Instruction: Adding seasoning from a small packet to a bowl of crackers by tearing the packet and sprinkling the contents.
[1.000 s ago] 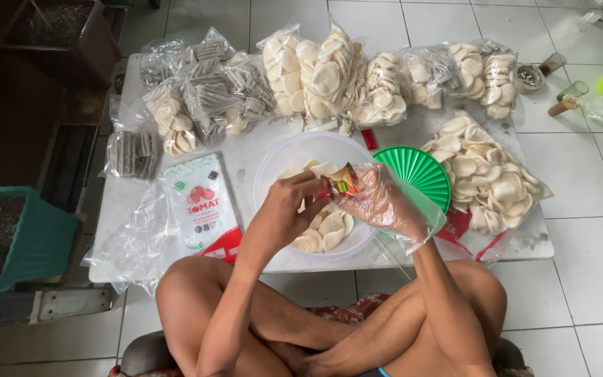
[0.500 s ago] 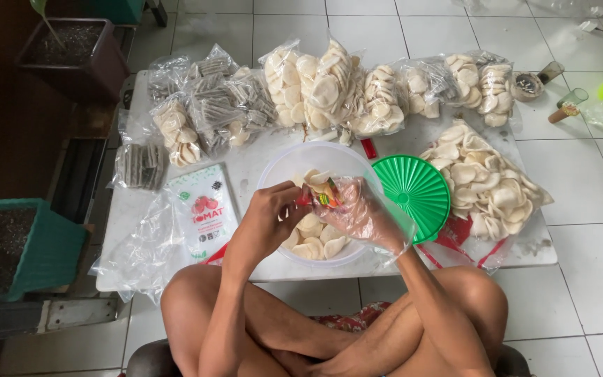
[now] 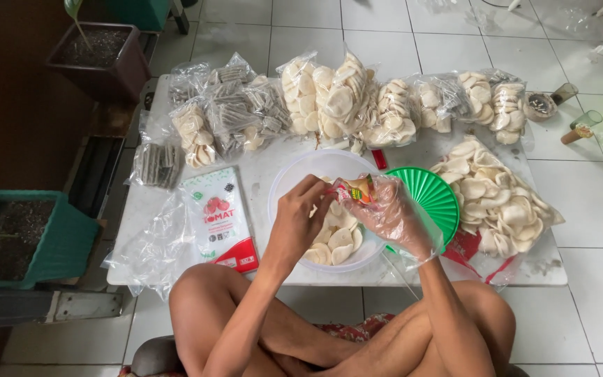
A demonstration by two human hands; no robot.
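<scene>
Item: small sachet (image 3: 359,188), pinched between my left hand (image 3: 300,222) and gloved right hand (image 3: 393,216) fingers. My hands hid part of the cracker bowl (image 3: 294,178); sachet contents indistinct.

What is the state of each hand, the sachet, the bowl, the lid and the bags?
left hand: bare, pinching the sachet's end
right hand: in a clear plastic glove, holding the sachet
small sachet: held over the bowl
white bowl: uncovered, crackers inside
green lid: off, beside the bowl
cracker bags: filled, lying in a row

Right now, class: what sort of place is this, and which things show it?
Probably a home snack-packing spot on a tiled floor: a low table with bagged crackers, a loose cracker pile, and planters alongside.
</scene>
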